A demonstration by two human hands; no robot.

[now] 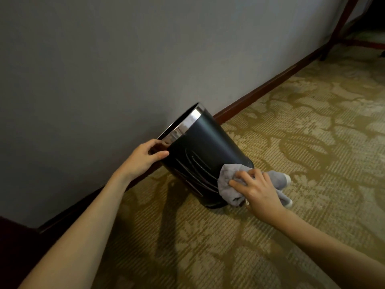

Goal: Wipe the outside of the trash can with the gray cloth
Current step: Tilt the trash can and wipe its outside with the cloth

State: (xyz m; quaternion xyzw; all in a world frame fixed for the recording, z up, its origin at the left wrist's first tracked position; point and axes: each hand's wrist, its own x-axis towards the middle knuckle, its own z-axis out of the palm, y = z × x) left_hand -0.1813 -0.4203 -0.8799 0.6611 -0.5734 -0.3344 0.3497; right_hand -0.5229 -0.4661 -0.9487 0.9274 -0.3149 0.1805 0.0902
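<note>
A black trash can with a shiny metal rim stands tilted on the carpet, its mouth leaning toward the wall. My left hand grips the rim at its near side, thumb on the outside. My right hand holds a bunched gray cloth against the can's lower right side, near the base. Part of the cloth trails out behind my fingers onto the carpet. Streaks show on the can's front.
A gray wall with a dark wooden baseboard runs diagonally behind the can. Patterned olive carpet covers the floor to the right and front. Dark wooden furniture legs stand at the top right.
</note>
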